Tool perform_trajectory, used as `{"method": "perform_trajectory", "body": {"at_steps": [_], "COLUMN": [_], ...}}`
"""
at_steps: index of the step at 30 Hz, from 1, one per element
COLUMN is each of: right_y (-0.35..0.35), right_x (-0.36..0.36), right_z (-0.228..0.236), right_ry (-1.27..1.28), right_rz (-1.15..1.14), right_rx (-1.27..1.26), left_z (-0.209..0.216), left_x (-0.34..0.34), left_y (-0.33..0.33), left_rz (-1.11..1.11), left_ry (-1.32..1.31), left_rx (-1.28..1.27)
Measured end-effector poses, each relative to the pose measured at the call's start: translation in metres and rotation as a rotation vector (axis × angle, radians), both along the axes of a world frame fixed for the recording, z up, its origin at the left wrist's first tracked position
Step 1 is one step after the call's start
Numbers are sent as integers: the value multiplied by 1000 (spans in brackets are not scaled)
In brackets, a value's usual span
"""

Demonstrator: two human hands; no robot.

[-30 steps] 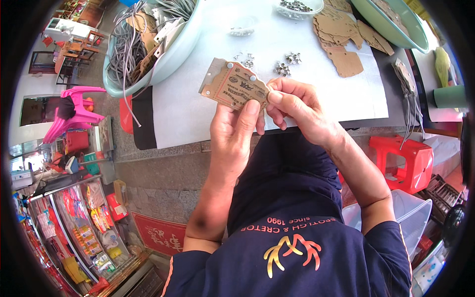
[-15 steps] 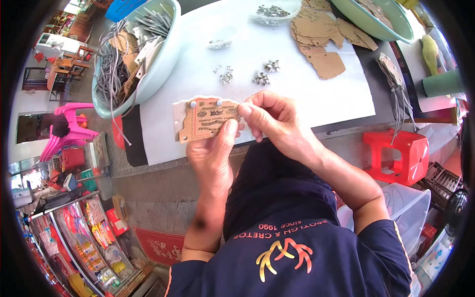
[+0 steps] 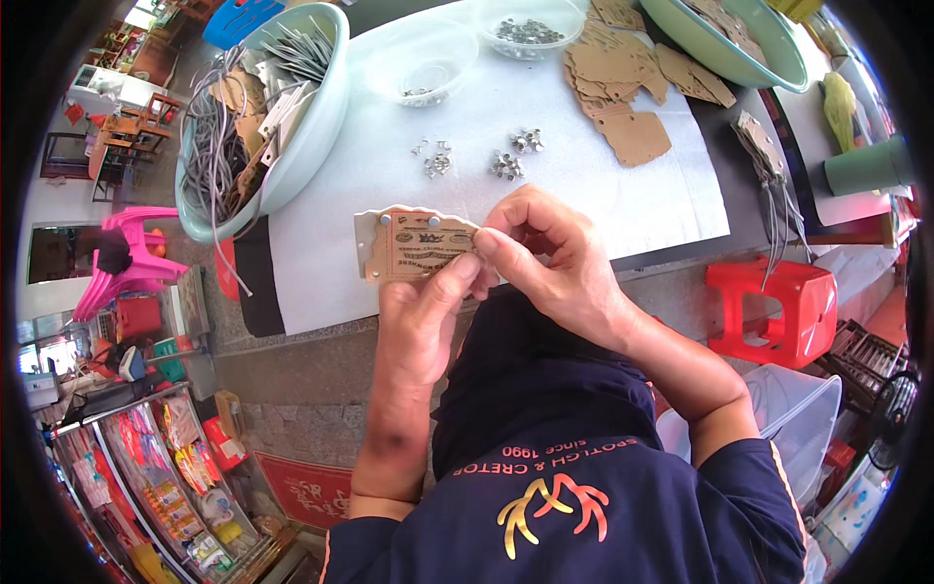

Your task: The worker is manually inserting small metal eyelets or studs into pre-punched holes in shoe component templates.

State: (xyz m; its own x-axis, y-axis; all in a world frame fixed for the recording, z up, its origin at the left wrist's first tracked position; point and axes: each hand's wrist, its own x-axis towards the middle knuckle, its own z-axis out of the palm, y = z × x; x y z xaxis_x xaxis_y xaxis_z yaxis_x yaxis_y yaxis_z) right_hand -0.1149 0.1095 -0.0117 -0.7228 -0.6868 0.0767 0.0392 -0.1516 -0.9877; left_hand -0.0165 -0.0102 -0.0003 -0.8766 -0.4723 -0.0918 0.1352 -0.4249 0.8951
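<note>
A brown printed cardboard tag [image 3: 420, 234], laid over a pale card [image 3: 367, 251], is held above the near edge of the white sheet. My left hand [image 3: 428, 311] grips it from below, thumb on its lower right face. Closed in a pinch, my right hand [image 3: 555, 258] has its thumb and fingertip at the tag's upper right corner; whether a small rivet is between them is hidden. Two round silvery rivet heads show along the tag's top edge. Beyond the hands lie loose metal rivets [image 3: 507, 166], more rivets [image 3: 526, 141] and smaller metal pieces [image 3: 438, 164].
White sheet [image 3: 331, 282] covers the dark table. A basin [image 3: 336, 127] of grey cords and tags stands left. Clear bowls [image 3: 530, 47] with metal pieces are at the back. Brown tags [image 3: 637, 136] lie right, near a green basin [image 3: 793, 73]. Corded tags [image 3: 764, 156] hang over the right edge.
Both hands stay on the tag. It has shifted slightly right and its face tips away more, showing the print foreshortened. The whole view has moved a little.
</note>
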Motion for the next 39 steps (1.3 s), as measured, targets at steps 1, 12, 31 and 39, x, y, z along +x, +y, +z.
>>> {"method": "perform_trajectory", "body": {"at_steps": [1, 12, 31, 39], "right_y": [1, 12, 18, 16], "right_x": [-1, -13, -110, -114], "right_z": [1, 5, 5, 12], "right_ry": [-3, 131, 1080, 1168], "right_rz": [4, 19, -92, -14], "right_rx": [-26, 38, 539, 572], "left_z": [-1, -1, -9, -8], "left_x": [0, -2, -2, -3], "left_y": [-4, -2, -14, -13], "left_rz": [-83, -136, -80, -83], "left_ry": [-10, -62, -42, -51], "left_rx": [87, 271, 164, 148]}}
